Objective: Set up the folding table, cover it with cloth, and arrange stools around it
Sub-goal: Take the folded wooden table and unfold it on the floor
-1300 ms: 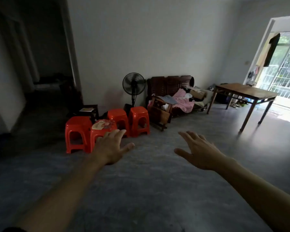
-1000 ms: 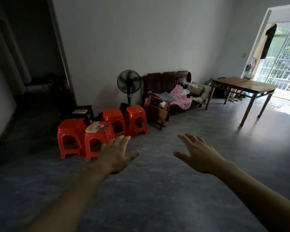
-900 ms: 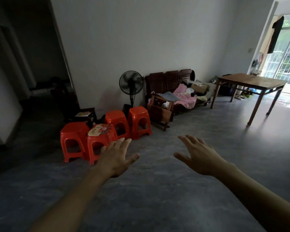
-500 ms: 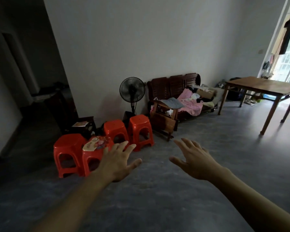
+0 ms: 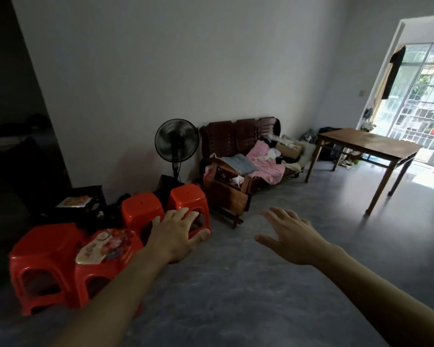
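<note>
A folded wooden table of dark brown slats [image 5: 227, 194] stands on edge on the grey floor [image 5: 236, 284], leaning just in front of the left end of a dark wooden slatted bench [image 5: 238, 139] against the white wall [image 5: 186, 71]. To its left sit four red plastic stools: the far right stool [image 5: 186, 196] just beside the folded table, the far left stool [image 5: 142, 209] next to it, the near left stool [image 5: 44, 249] at the left edge of the group, and the near right stool [image 5: 110, 261], which carries a folded floral-patterned cloth or packet [image 5: 105, 244] on its seat; what exactly that is cannot be told. Both arms reach forward, bare and empty. The left hand [image 5: 177, 236] hovers palm down with fingers spread and relaxed, overlapping the far right stool in the view, though whether it touches the stool cannot be told. The right hand [image 5: 290, 234] is held above the bare floor, fingers straight and spread wide, gripping nothing, well apart from the folded table. Behind the stools a black pedestal fan [image 5: 177, 141] stands by the wall, and a small dark side table [image 5: 83, 196] with a paper on top sits in the shadow to the left. The bench holds a pink blanket [image 5: 266, 161], a grey cushion and a cardboard box. Farther right stands a square brown wooden table [image 5: 368, 144] on four legs, near the bright barred glass doors [image 5: 421, 101], where dark clothes hang.
</note>
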Tool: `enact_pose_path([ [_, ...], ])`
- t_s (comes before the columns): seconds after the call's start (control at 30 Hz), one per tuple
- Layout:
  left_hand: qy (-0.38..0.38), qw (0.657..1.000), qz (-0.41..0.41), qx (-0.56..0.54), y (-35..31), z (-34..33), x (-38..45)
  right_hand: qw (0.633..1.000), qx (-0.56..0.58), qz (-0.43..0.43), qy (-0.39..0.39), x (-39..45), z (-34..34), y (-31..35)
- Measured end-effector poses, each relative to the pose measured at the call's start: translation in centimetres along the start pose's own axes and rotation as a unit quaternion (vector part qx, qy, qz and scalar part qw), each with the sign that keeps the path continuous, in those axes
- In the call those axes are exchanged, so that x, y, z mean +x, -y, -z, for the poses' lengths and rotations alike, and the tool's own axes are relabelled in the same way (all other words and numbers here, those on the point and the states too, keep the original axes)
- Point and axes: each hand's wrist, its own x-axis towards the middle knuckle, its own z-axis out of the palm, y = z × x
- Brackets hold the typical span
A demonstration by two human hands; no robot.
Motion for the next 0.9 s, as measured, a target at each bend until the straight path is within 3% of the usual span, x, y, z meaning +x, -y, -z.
enact_pose_path([
  [0.13,-0.014,1.000,-0.007,-0.008,4.0,-0.2,6.6,0.999,0.022,-0.020,-0.018,7.4,-0.3,0.2],
  [0.37,0.050,0.999,-0.008,0.001,8.2,-3.8,16.8,0.997,0.071,-0.024,-0.026,18.6,-3.5,-1.8],
  [0.67,0.057,0.997,-0.046,0.014,6.3,-7.1,37.7,0.996,0.083,-0.018,-0.007,34.8,-6.9,-10.5],
  [0.9,0.060,0.997,-0.036,-0.015,6.1,-7.7,53.6,0.994,0.101,-0.018,-0.035,48.7,-4.8,-17.7],
])
